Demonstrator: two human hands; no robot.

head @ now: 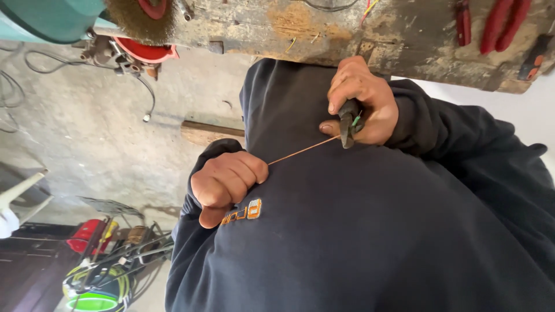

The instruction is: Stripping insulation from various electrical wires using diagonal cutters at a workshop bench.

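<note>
In the head view, just below the worn bench (404, 34), I see the right hand (361, 101) clamp dark pliers (348, 124) onto a thin copper wire (303, 149). The left hand (225, 182) is fisted around the wire's other end, apparently to keep it stretched taut across the dark sweatshirt (376, 231).

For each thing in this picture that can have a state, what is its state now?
Left hand: closed in a fist on one end of the wire.
Right hand: closed around the pliers.
Copper wire: pulled straight between fist and pliers.
Pliers: held, jaws closed on the wire.
Red-handled pliers: lying unused on the wooden bench.
Wire brush wheel: at rest, as far as visible.
</note>
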